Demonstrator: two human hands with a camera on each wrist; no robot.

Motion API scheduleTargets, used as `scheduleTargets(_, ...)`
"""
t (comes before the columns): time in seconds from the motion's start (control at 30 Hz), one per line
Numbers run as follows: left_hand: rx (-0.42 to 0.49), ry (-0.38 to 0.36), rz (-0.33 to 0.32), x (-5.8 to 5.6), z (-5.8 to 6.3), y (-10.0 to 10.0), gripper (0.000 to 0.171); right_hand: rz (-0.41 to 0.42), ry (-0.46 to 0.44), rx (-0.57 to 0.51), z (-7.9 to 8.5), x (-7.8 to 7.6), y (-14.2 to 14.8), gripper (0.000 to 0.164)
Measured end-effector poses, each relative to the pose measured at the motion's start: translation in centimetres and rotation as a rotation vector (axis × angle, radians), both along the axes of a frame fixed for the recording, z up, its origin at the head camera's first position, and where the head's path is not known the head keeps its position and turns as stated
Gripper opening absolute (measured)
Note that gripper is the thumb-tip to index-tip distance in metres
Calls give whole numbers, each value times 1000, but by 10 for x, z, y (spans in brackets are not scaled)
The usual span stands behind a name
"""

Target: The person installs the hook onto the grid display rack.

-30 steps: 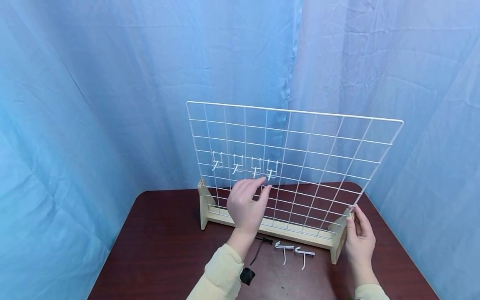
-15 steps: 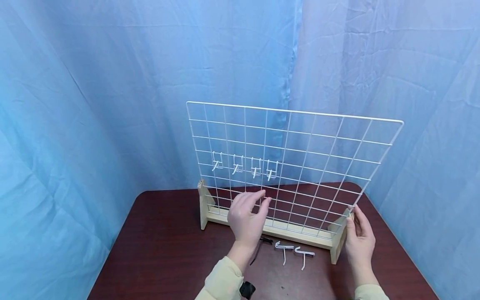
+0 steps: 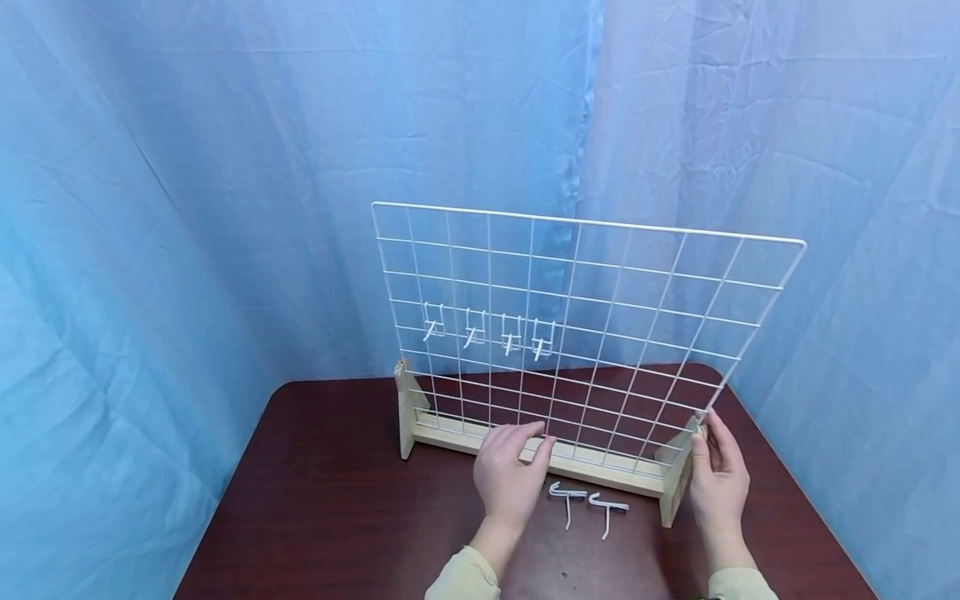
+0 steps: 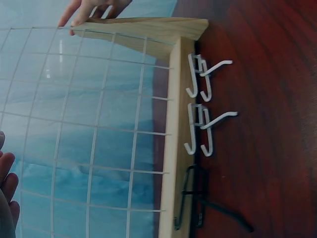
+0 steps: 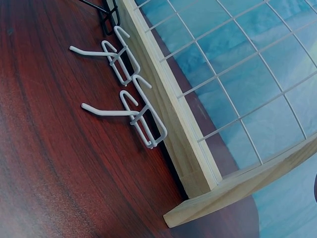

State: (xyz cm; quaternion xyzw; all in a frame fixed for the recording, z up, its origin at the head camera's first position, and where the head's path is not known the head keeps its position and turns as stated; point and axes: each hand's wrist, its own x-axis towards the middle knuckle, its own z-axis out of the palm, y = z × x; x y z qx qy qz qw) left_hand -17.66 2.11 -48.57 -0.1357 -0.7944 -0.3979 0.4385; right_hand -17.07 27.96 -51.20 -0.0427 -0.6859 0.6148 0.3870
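A white wire grid panel (image 3: pixel 588 222) stands tilted in a pale wooden stand (image 3: pixel 611 475). Several white hooks (image 3: pixel 540 340) hang in a row on its left half. My left hand (image 3: pixel 510 475) hovers in front of the stand's base, thumb and forefinger apart, holding nothing. At the right end, my right hand (image 3: pixel 722 467) grips the stand's side upright by the panel's lower edge, thumb in front. Two loose white hooks (image 5: pixel 141 116) lie on the table before the base. Beside them lies a black hook (image 4: pixel 190 198), hidden by my left hand in the head view.
A dark red-brown table (image 3: pixel 322 500) carries the stand. Pale blue curtains (image 3: pixel 300 167) hang close behind and along both sides. The stand's left upright (image 3: pixel 407 408) sits well in from the table's left edge.
My left hand has come down from just below the hung hooks to the base, moving slightly right and covering the black hook. The right hand has stayed put.
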Motion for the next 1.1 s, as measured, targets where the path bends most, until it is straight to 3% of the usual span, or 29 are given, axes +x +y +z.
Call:
scheduleTargets(0.6,-21,-141,-38,13,-63,21,38,11,17,-11,-2,-2,1,44)
scheduleTargets(0.83,-31,-278,-19,18,-85,27,43,-19,-14,-4,-20,-12,11,46)
scheduleTargets(1.1,-97,-378,18,22,-106,32,51,-27,-18,6,-19,-11,11,46)
